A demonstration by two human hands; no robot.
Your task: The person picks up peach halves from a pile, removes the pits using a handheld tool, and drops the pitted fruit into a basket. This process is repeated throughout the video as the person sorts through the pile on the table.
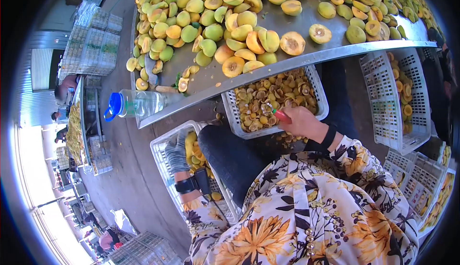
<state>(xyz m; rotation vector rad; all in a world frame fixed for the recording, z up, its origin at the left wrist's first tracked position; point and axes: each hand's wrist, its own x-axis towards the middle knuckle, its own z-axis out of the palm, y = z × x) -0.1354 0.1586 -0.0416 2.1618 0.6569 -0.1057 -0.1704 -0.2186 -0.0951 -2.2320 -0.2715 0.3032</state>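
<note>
My right hand (304,123) is bare and wrapped round the red handle of a small pitting tool (281,116). Its metal tip points left, above a white crate (324,106) heaped with brownish-yellow fruit scraps. In a grey glove, my left hand (177,153) reaches down inside another white crate (160,146), beside yellow fruit pieces (194,151). Its fingers are blurred and partly hidden. Ahead, halved yellow-green stone fruit (245,19), like peaches, covers much of a metal table (306,13); several halves show orange flesh and a pit hollow.
A clear bottle with a blue cap (143,103) lies at the table's left corner. The raised metal rim (335,52) runs in front of me. More crates (378,102) with fruit stand at right. Stacked crates (91,49) and other people are farther left.
</note>
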